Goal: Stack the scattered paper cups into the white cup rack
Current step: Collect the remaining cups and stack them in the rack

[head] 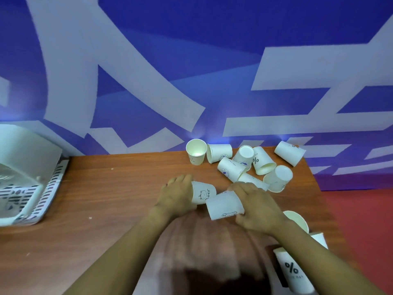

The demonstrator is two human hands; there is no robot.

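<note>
Two paper cups are held at the centre of the frame, above the wooden table. The left hand is wrapped around the bear-printed cup, with the fingers curled over its far side. The right hand is clamped on a second cup, which is tilted and touches the first; the thumb is seen at the cup's lower edge. The two cups are presumably brought together so that one can be nested into the other before transfer, which would reduce the number of trips to the rack. Which end of each cup faces the other cannot be told for certain. The remaining loose cups are scattered in a cluster at the upper right of the table, most lying on their sides and one, the upright cup, standing at the left of the cluster. Further cups are located at the lower right, including a percent-marked cup near the frame's bottom edge. The white cup rack is positioned at the left edge of the frame, well apart from both hands. No stacked cups are seen in the rack, so the task is judged to be at an early stage.
</note>
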